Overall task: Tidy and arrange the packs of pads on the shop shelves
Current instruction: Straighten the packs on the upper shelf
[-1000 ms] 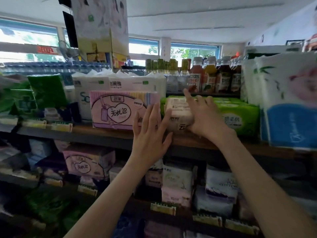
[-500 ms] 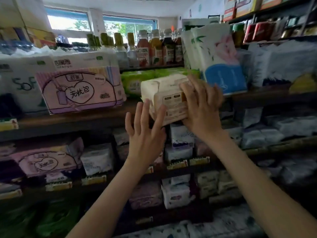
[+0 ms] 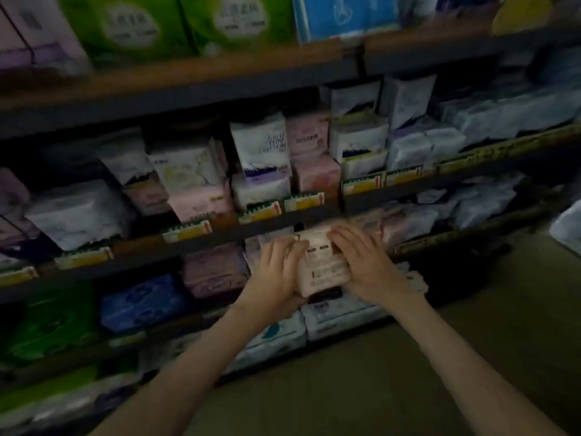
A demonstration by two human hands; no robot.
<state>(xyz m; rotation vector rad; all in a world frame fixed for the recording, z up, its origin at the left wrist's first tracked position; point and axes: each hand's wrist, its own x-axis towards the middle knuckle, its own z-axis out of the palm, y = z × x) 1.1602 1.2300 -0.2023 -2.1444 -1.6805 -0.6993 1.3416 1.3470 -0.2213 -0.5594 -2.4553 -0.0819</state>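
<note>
A pale cream pack of pads (image 3: 320, 262) with small dark label marks is held at the front of a low shelf. My left hand (image 3: 276, 272) grips its left side and my right hand (image 3: 367, 265) grips its right side. Its lower edge is partly hidden by my palms. White, pink and purple packs of pads (image 3: 261, 158) fill the shelf above, and a purple pack (image 3: 213, 272) and a blue pack (image 3: 141, 300) lie to the left on the same low level.
Dark shelf rails with yellow-green price tags (image 3: 305, 201) run across the view. Green packs (image 3: 135, 23) and a blue-white pack (image 3: 345, 14) stand on the wooden top shelf (image 3: 195, 73). White packs (image 3: 339, 316) sit below my hands. The floor (image 3: 471, 341) lies at lower right.
The cream pack came off the top shelf and down to a low shelf. My left hand, open beside it earlier, now grips it. The view has tilted down.
</note>
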